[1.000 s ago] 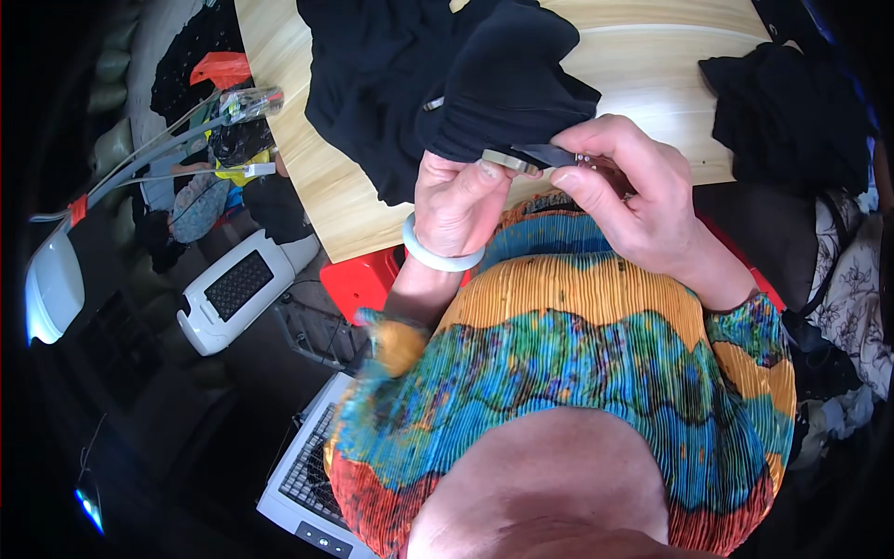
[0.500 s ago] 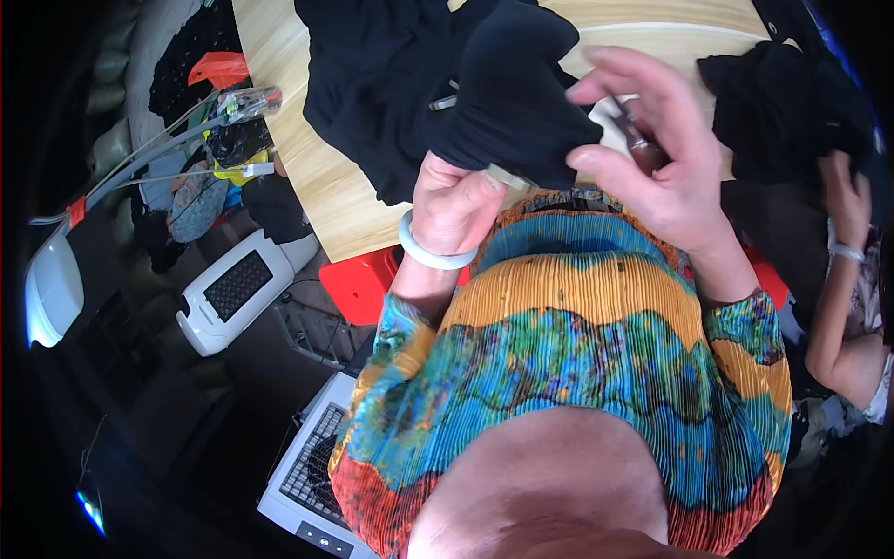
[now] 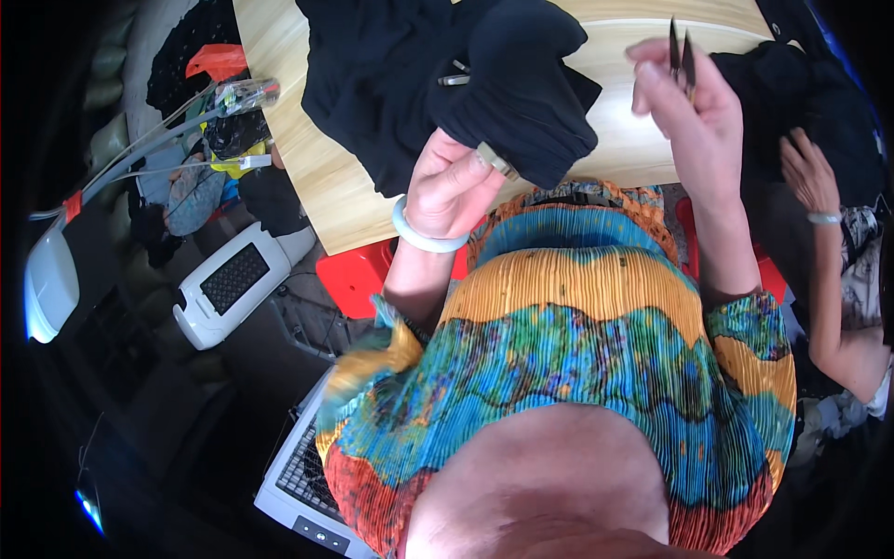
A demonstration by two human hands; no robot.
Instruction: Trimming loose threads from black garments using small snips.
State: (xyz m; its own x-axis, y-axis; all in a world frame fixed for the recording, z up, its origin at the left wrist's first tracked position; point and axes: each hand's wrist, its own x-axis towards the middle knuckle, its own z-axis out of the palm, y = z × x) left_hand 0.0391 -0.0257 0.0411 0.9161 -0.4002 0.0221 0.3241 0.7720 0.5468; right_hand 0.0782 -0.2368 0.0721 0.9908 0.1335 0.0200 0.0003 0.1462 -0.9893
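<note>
Black garment (image 3: 521, 79) up in the air at its near edge, its bulk spread across the left half of the wooden surface (image 3: 624, 126). Gripped there by the left hand (image 3: 445, 191), thumb pinching down, fingers mostly hidden behind the cloth. Right at the thumb tip, a small pale strip (image 3: 497, 160), edge-on against the fold; too small to tell what kind. Farther up the cloth, a little shiny metallic piece (image 3: 454, 80), lying among the folds.

Over to the right hand (image 3: 689, 116): raised above the surface, well apart from the garment, curled closed around a pair of dark snips (image 3: 687, 61). Blades pointing away from the body, tips slightly parted; fingertips a bit blurred.

White bangle (image 3: 428, 240) around the left wrist. Pleated, many-coloured top (image 3: 577, 284) just below both hands.

Out on the right, more dark cloth (image 3: 778, 102), with a co-worker's hand (image 3: 812, 175) at its near edge; touching or just beside, cannot tell. Under the surface's near left corner, a red stool (image 3: 352, 279). Beyond that, leftward, a white appliance with a dark panel (image 3: 235, 282).
</note>
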